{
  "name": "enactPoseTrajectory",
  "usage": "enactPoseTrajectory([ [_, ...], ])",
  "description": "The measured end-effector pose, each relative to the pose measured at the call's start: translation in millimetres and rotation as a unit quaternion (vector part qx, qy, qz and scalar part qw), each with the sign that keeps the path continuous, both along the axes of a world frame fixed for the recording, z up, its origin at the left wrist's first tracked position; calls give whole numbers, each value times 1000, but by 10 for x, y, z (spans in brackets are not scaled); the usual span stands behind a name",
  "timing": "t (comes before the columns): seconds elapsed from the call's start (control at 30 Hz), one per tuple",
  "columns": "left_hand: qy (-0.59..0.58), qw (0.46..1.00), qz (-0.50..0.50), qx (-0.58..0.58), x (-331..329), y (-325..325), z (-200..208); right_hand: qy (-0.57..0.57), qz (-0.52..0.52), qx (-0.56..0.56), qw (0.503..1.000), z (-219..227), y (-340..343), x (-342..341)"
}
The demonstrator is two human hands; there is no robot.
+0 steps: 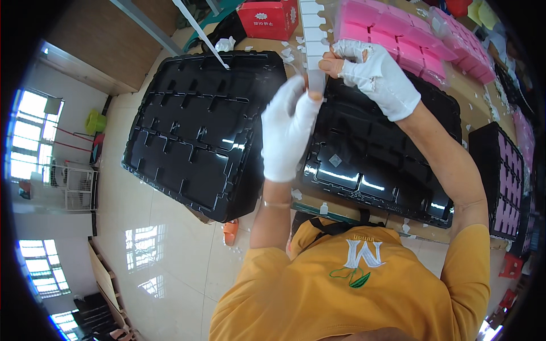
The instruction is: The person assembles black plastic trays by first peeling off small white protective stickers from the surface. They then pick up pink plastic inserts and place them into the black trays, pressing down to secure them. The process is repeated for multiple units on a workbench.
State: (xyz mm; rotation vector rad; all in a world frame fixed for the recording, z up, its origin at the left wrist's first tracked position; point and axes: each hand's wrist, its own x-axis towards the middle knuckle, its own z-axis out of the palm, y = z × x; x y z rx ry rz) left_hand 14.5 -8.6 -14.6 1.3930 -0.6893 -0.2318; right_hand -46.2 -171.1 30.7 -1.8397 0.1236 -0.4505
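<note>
A long white strip (pixel 313 42) with notched edges, divided into small segments, runs from the far edge toward my hands. My left hand (pixel 285 128), in a white glove with bare fingertips, pinches the strip's near end between thumb and fingers. From the right, my right hand (pixel 378 77), gloved the same way, has its thumb and fingers pinched together at the strip's edge; what lies between them is hidden. Below my hands lies a glossy black plastic tray (pixel 364 153) with shallow compartments and a small clear diamond-shaped piece on it. A similar black tray stack (pixel 193 125) stands to the left.
Pink packs (pixel 398 34) lie at the far right beside a red box (pixel 267 20) at the back. White paper scraps (pixel 288 55) are scattered on the table. A black tray with purple pieces (pixel 506 176) stands at right. A white rod (pixel 205 37) reaches over the left tray.
</note>
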Motion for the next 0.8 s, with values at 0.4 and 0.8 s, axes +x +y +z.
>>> enactPoseTrajectory([
  [0.4,-403,869,259,121,259,-382,-165,59,-46,48,996,31,-99,-44],
  [0.8,19,998,47,-22,305,-346,-95,368,30,-404,837,331,-1978,-1752],
])
